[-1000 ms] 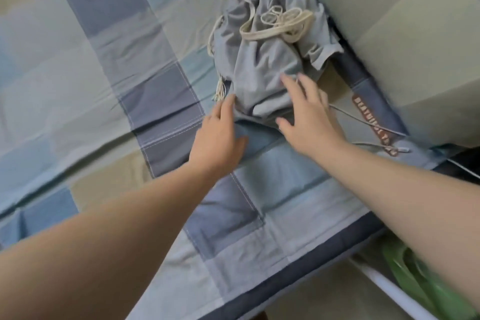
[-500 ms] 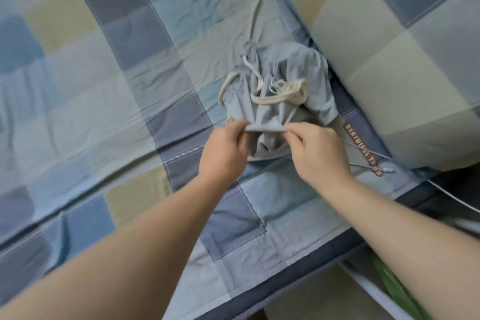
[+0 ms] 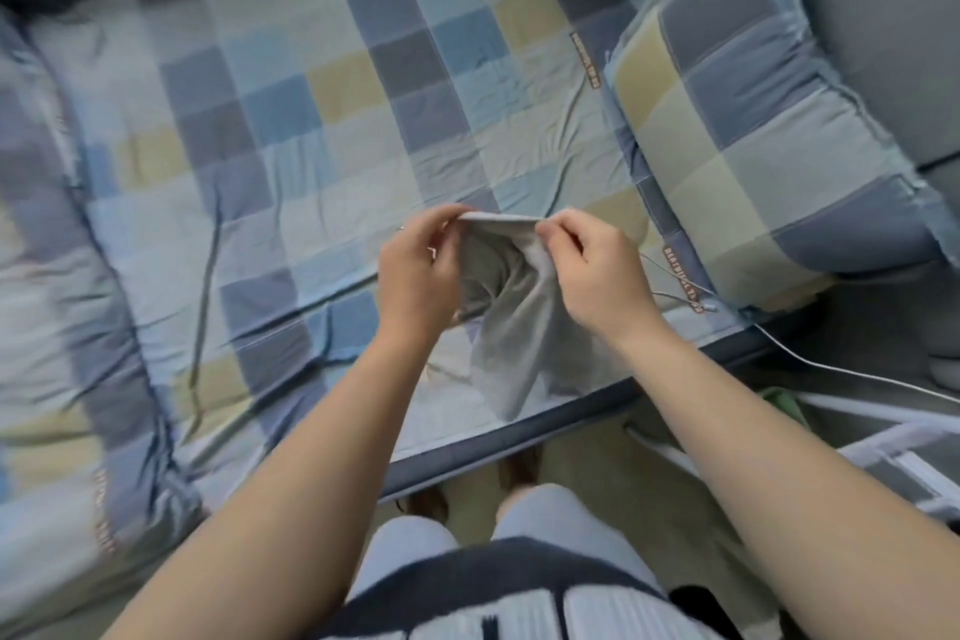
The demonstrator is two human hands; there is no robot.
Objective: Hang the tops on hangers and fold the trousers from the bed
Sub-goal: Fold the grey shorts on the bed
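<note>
1. Head view, centre of the frame: the left hand (image 3: pixel 415 270) and the right hand (image 3: pixel 597 270) each pinch one end of a straight edge of a grey garment (image 3: pixel 514 327). Their fingers are curled round the cloth, and they hold the edge stretched between them above the bed (image 3: pixel 322 130).
2. The rest of the garment hangs rumpled from that edge toward the near side of the mattress at lower centre. Whether its lowest fold touches the sheet cannot be told.
3. As a judgement of progress, this piece is raised off the bed but neither folded nor hung. No hanger, hung top or folded trousers are in view, so most of the work seems to lie ahead.
4. Whether the garment is a top or trousers cannot be told from here. Either way it likely needs shaking out flat first.
5. Around it are a checked pillow (image 3: pixel 753 135) at the upper right and a rolled quilt (image 3: pixel 52 301) along the left edge. A white cable (image 3: pixel 841 372) trails off the mattress at the right, and a white rack (image 3: pixel 883 447) stands at the lower right.
6. The cable's near end lies close to the hanging cloth and could snag in it. The pillow and quilt narrow the flat sheet left for folding.
</note>
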